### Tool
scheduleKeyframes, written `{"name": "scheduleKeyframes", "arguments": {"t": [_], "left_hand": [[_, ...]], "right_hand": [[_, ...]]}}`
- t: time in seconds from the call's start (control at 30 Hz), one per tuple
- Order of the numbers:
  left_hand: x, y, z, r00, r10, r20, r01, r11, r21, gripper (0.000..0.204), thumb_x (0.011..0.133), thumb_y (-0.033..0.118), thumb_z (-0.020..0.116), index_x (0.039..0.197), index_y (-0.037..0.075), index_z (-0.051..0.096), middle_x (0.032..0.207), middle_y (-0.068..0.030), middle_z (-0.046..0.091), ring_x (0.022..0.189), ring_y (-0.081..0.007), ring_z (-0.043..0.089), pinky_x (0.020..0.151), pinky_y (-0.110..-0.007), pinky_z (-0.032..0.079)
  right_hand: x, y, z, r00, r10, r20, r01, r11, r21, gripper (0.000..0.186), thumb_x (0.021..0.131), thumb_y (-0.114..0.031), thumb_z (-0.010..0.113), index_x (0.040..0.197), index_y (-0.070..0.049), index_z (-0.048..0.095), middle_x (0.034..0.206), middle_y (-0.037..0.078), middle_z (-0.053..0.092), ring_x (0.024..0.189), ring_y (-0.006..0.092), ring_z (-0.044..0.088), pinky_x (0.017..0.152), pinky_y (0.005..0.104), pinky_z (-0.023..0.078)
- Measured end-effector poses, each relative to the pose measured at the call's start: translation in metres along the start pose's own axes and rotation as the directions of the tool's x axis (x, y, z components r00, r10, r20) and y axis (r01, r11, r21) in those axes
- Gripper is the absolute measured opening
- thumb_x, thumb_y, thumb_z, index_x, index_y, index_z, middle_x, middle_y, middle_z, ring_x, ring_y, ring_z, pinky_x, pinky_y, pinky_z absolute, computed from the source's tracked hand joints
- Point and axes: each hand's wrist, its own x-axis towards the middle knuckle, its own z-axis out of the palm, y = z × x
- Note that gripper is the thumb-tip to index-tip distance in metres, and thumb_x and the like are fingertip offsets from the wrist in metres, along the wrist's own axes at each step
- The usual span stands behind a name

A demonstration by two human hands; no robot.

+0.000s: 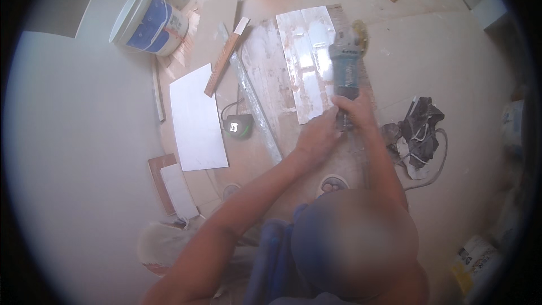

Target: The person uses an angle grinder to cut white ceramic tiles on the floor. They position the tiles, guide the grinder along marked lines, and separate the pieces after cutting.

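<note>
Right grip (360, 110) and left grip (320, 135) are both closed around the rear part of the angle grinder (345, 73), the left one nearer to its end, as far as I can see from my distant place. This tool is over the right edge of the glossy tile (307, 62), its yellowish round part (361, 35) farthest from the body. I judge that the work at this edge is in progress and not finished; how much is done I cannot tell, because the tool covers the place and the view is hazy. The tile looks pale and shiny, with brownish patches, and lies on a streaked board (271, 82). To its left are a metal bar (254, 103), a tape measure (239, 128) and a plain white panel (197, 118), which no hand touches; to the right, a crumpled black bag (420, 130) and a cord (445, 149).
</note>
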Motion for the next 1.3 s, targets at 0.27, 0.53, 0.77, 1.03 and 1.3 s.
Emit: {"name": "scheduleKeyframes", "arguments": {"t": [0.27, 0.53, 0.77, 1.03, 1.3], "left_hand": [[-0.016, -0.041, -0.02, 0.982, 0.187, -0.013, -0.169, 0.914, 0.37, 0.026, 0.089, 0.013, 0.058, 0.113, 0.003, 0.054, 0.094, -0.0152, 0.061, 0.088, -0.035, 0.065, 0.071, -0.049, 0.052], [0.003, -0.069, -0.04, 0.964, 0.265, -0.034, -0.221, 0.863, 0.455, 0.025, 0.09, 0.016, 0.06, 0.111, 0.003, 0.054, 0.085, -0.0095, 0.063, 0.076, -0.0274, 0.068, 0.064, -0.042, 0.053], [0.011, -0.082, -0.053, 0.913, 0.381, -0.146, -0.242, 0.795, 0.557, 0.02, 0.086, 0.018, 0.066, 0.101, 0.01, 0.056, 0.074, -0.0057, 0.064, 0.066, -0.0234, 0.067, 0.057, -0.039, 0.053], [0.013, -0.093, -0.07, 0.909, 0.417, -0.004, -0.338, 0.743, 0.578, 0.02, 0.083, 0.016, 0.066, 0.098, 0.006, 0.056, 0.07, -0.0058, 0.062, 0.062, -0.024, 0.065, 0.057, -0.036, 0.052], [0.038, -0.092, -0.084, 0.894, 0.446, 0.044, -0.372, 0.681, 0.631, 0.024, 0.084, 0.021, 0.068, 0.096, 0.005, 0.055, 0.068, -0.0035, 0.061, 0.061, -0.0251, 0.063, 0.061, -0.038, 0.052]], "right_hand": [[0.028, 0.025, 0.047, 1.0, 0.003, 0.027, 0.003, 0.982, -0.189, 0.07, 0.069, -0.021, 0.083, 0.124, 0.01, 0.055, 0.112, 0.02, 0.067, 0.101, 0.0268, 0.066, 0.086, 0.0362, 0.053], [0.06, 0.015, 0.076, 1.0, 0.001, 0.024, 0.008, 0.922, -0.387, 0.083, 0.063, -0.032, 0.082, 0.126, 0.014, 0.052, 0.118, 0.031, 0.064, 0.111, 0.0395, 0.064, 0.094, 0.0413, 0.052], [0.074, 0.01, 0.095, 0.997, 0.068, 0.047, -0.041, 0.898, -0.438, 0.082, 0.066, -0.03, 0.082, 0.126, 0.016, 0.05, 0.118, 0.032, 0.063, 0.11, 0.0388, 0.065, 0.094, 0.0411, 0.053], [0.076, 0.009, 0.106, 0.989, 0.132, 0.059, -0.099, 0.914, -0.393, 0.082, 0.066, -0.031, 0.083, 0.125, 0.016, 0.05, 0.117, 0.031, 0.064, 0.107, 0.0375, 0.067, 0.087, 0.0404, 0.056], [0.098, 0.006, 0.109, 0.999, 0.031, -0.028, -0.04, 0.885, -0.464, 0.073, 0.066, -0.029, 0.082, 0.119, 0.014, 0.055, 0.106, 0.025, 0.067, 0.097, 0.0329, 0.068, 0.082, 0.0387, 0.055]]}}
